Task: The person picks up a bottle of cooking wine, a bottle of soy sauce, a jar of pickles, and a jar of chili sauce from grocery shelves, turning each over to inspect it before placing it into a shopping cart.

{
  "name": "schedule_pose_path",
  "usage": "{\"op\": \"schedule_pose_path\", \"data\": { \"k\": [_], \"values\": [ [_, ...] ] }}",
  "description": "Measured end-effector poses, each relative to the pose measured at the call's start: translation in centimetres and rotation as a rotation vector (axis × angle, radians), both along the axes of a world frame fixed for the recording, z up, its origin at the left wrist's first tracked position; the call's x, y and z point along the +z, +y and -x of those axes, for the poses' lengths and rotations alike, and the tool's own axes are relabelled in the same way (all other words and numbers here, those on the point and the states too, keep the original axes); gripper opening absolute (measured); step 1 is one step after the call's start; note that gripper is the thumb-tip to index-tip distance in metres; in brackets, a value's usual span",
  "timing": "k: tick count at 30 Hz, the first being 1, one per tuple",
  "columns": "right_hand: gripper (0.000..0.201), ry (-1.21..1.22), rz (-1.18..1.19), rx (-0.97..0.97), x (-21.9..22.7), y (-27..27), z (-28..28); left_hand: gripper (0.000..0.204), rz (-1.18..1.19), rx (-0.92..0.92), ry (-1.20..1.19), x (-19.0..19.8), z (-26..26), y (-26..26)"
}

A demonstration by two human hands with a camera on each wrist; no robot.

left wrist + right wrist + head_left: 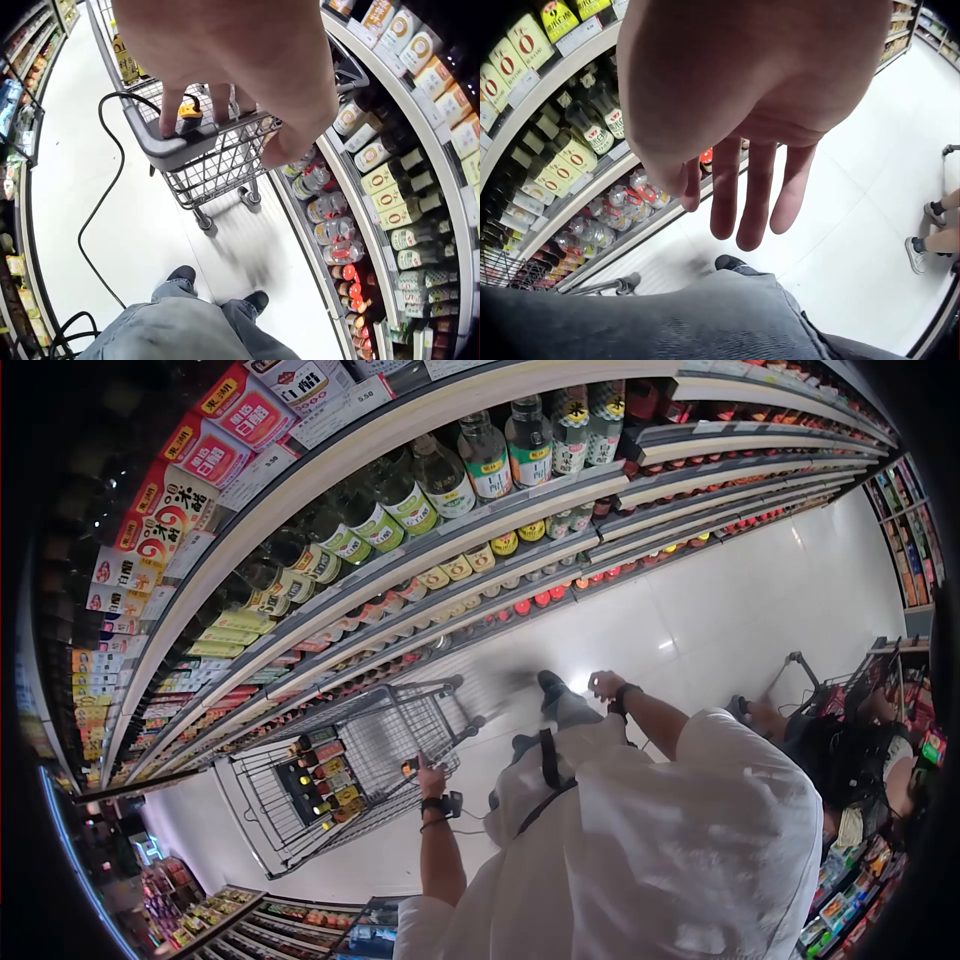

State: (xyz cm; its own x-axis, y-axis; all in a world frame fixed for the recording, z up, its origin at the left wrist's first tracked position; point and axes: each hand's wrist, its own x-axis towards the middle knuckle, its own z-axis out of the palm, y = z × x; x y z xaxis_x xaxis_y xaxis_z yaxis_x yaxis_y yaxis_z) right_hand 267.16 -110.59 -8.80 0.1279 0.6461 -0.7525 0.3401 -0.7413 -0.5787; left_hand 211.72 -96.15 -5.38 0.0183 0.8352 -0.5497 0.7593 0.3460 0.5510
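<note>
In the head view my left hand (431, 778) is at the handle of a metal shopping cart (395, 705). From the left wrist, the hand (232, 52) grips the dark cart handle (176, 146), fingers over the bar and thumb on the near side. A small orange-and-black piece (190, 112) with a black cable sits by the fingers. Several bottles (330, 775) lie in the cart, some with yellow caps. My right hand (605, 684) hangs at my side, holding nothing. Its fingers (754, 195) point loosely downward in the right wrist view.
Shelves of vinegar bottles (440, 485) and boxed cartons run along one side of the aisle. Pale tiled floor (690, 630) stretches around the cart. Behind me at right is another person (850, 750) near a second cart. More shelving (290, 925) stands across the aisle.
</note>
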Motion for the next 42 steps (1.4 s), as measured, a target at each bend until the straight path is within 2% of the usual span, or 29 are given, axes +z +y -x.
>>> {"op": "schedule_pose_path", "data": {
  "k": [1, 3, 4, 5, 6, 7, 9, 10, 12, 14, 15, 17, 19, 20, 22, 25, 26, 30, 33, 34, 37, 41, 42],
  "values": [
    [0.018, -0.028, 0.051, -0.045, 1.1, 1.0, 0.6, 0.091, 0.037, -0.035, 0.072, 1.8, -1.6, 0.0],
    [0.018, -0.079, -0.039, -0.078, 1.4, 1.5, 2.0, 0.092, 0.071, -0.003, -0.041, 1.4, -2.4, -0.2],
    [0.020, -0.108, -0.087, -0.025, 1.2, 1.6, 3.0, 0.092, -0.052, -0.091, -0.018, 0.9, -2.6, -0.6],
    [0.021, -0.142, -0.138, 0.032, 0.8, 1.9, 3.9, 0.083, -0.012, -0.057, -0.131, 1.4, -3.4, -0.8],
    [0.023, -0.031, -0.076, 0.053, 3.0, 2.5, 5.0, 0.073, 0.028, -0.022, -0.243, 2.6, -4.4, -1.0],
    [0.024, -0.052, -0.147, 0.195, 3.8, 3.0, 6.1, 0.064, 0.072, 0.014, -0.355, 3.2, -5.0, -1.5],
    [0.025, -0.166, -0.144, 0.536, 4.1, 4.7, 8.6, 0.059, 0.019, 0.199, -0.615, 2.9, -5.6, -3.5],
    [0.024, -0.216, -0.199, 0.581, 4.4, 5.2, 10.0, 0.057, -0.006, 0.291, -0.743, 2.8, -5.2, -4.3],
    [0.024, -0.316, -0.307, 0.674, 6.1, 6.5, 13.0, 0.047, -0.136, 0.232, -0.627, 2.9, -3.5, -5.6],
    [0.026, -0.363, -0.287, 0.843, 6.6, 8.5, 16.3, 0.034, -0.287, 0.230, -0.455, 2.0, -0.9, -7.5],
    [0.031, -0.355, -0.381, 0.845, 6.7, 8.7, 18.0, 0.035, -0.381, 0.317, -0.429, 2.5, 0.0, -8.4],
    [0.043, -0.359, -0.560, 0.842, 7.3, 9.1, 20.8, 0.038, -0.406, 0.262, -0.094, 5.1, 2.7, -9.5],
    [0.053, -0.382, -0.727, 0.823, 8.7, 9.2, 23.2, 0.041, -0.634, 0.293, -0.042, 5.3, 5.5, -10.6],
    [0.053, -0.395, -0.694, 0.864, 9.1, 9.4, 23.7, 0.045, -0.716, 0.245, 0.146, 7.5, 5.6, -10.9],
    [0.053, -0.441, -0.627, 0.941, 9.5, 9.2, 24.8, 0.046, -0.725, 0.369, 0.217, 9.0, 8.0, -10.9],
    [0.043, -0.573, -0.414, 1.072, 6.8, 8.7, 24.8, 0.052, -0.812, 0.596, 0.244, 9.4, 11.5, -10.4],
    [0.035, -0.599, -0.462, 1.067, 7.3, 8.0, 24.3, 0.054, -0.852, 0.678, 0.242, 9.6, 12.4, -10.2],
    [0.028, -0.658, -0.438, 1.043, 8.7, 7.3, 22.1, 0.065, -0.921, 0.866, 0.303, 10.3, 15.2, -9.0],
    [0.029, -0.661, -0.493, 0.983, 7.8, 6.8, 20.5, 0.070, -0.930, 1.084, 0.179, 8.9, 16.7, -7.5],
    [0.029, -0.672, -0.479, 0.991, 7.6, 6.6, 19.6, 0.077, -0.932, 1.085, 0.177, 8.7, 16.8, -7.3],
    [0.033, -0.703, -0.388, 0.993, 8.4, 5.7, 19.0, 0.080, -0.856, 1.209, -0.003, 8.8, 15.3, -6.1],
    [0.043, -0.722, -0.389, 0.829, 7.4, 3.1, 18.8, 0.075, -0.748, 1.238, -0.180, 8.0, 14.2, -5.8],
    [0.045, -0.757, -0.414, 0.790, 6.2, 2.4, 18.9, 0.072, -0.757, 1.194, -0.107, 7.1, 14.1, -5.9]
  ]
}}
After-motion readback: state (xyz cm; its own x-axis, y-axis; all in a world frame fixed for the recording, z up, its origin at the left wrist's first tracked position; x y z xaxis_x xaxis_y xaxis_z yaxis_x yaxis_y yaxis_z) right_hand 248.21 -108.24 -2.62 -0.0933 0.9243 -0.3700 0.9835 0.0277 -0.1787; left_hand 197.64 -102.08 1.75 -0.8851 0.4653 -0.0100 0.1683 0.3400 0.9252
